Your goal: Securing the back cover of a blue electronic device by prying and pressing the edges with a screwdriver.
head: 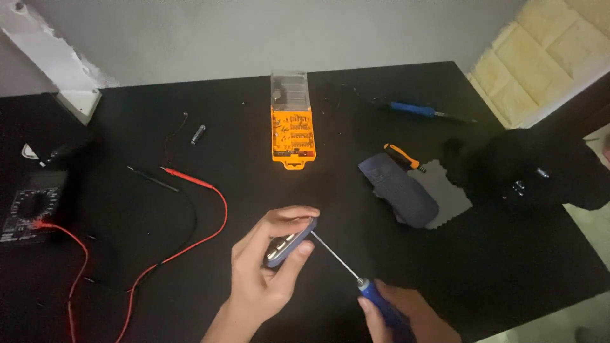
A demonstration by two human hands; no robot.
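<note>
Your left hand (pixel 267 267) is curled around a small blue-grey device (pixel 289 246), thumb and fingers clamped on its edges just above the near middle of the black desk (pixel 267 121); most of the device is hidden by your fingers, so its kind is hard to tell. Your right hand (pixel 400 314) is cut off by the bottom edge and closed on the blue handle of one screwdriver (pixel 356 279), whose thin shaft meets the device's right end. You have one orange bit case (pixel 293 136) with its clear lid raised at the far middle, and one blue cover (pixel 398 189) on a grey cloth to the right. One multimeter (pixel 28 206) sits dim at the left edge, with two probes, one red (pixel 187 179) and one black (pixel 152 179). A dark shape at far right is too murky to identify.
</note>
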